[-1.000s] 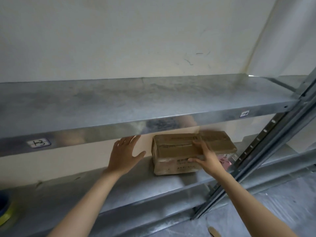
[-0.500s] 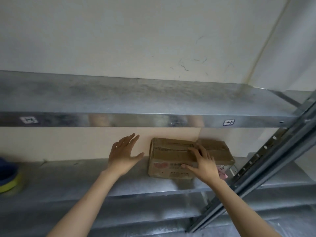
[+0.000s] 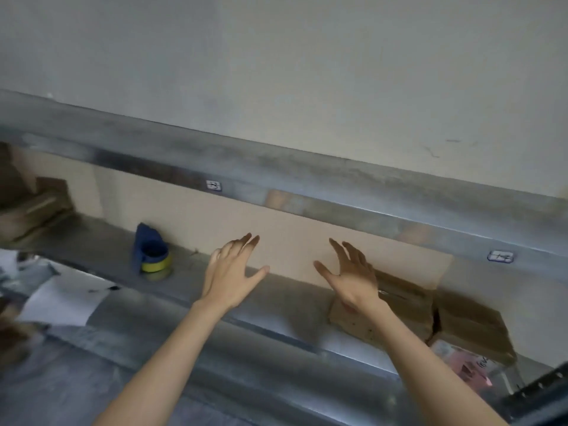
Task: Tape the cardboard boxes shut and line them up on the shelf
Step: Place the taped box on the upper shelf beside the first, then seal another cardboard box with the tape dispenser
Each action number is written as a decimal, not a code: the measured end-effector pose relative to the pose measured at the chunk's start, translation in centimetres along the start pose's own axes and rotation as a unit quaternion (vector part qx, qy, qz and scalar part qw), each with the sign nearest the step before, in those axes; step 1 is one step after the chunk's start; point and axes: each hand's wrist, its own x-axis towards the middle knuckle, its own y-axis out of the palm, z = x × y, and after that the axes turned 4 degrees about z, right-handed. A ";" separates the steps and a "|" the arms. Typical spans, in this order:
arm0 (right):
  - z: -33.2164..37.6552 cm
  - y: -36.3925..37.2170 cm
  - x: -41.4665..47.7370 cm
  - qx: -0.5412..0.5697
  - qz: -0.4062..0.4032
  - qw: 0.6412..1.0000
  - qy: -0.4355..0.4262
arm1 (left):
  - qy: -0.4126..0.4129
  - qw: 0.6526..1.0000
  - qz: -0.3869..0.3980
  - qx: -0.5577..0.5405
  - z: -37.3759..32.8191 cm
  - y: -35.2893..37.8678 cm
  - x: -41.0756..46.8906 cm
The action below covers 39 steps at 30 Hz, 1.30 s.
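Note:
Two closed cardboard boxes stand side by side at the right end of the metal shelf (image 3: 276, 305): one brown box (image 3: 402, 309) and a second box (image 3: 473, 327) to its right. My right hand (image 3: 350, 275) hovers with spread fingers just left of and above the nearer box, not holding it. My left hand (image 3: 233, 269) is raised, fingers straight, over the bare shelf to the left. A blue tape dispenser with a yellow-green roll (image 3: 152, 256) sits on the shelf further left.
An upper shelf board (image 3: 307, 179) with small labels runs overhead. More cardboard boxes (image 3: 30, 204) stand at the far left of the shelf. White paper (image 3: 61, 299) lies at the lower left. A dark upright post (image 3: 538, 392) stands at the right.
My right hand has let go of the box and lifted off to its left. The view has swung left, bringing the tape dispenser and the far-left boxes into sight.

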 end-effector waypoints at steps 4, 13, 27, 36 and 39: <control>8.6 1.5 2.5 0.008 0.021 0.996 -0.084 | -0.071 0.997 -0.019 0.028 6.3 -2.8 -1.8; 29.4 6.7 6.3 0.043 0.022 0.977 -0.206 | -0.164 0.982 -0.070 0.067 22.7 -10.2 -5.5; 53.2 15.5 12.0 0.054 0.046 0.960 -0.270 | -0.209 0.972 -0.086 0.059 46.4 -16.1 -7.0; 61.6 20.7 19.9 0.062 0.083 0.947 -0.303 | -0.244 0.967 -0.068 0.035 58.3 -13.7 -2.7; 64.2 22.8 23.1 0.048 0.115 0.946 -0.300 | -0.264 0.963 -0.039 0.023 61.8 -13.0 -1.1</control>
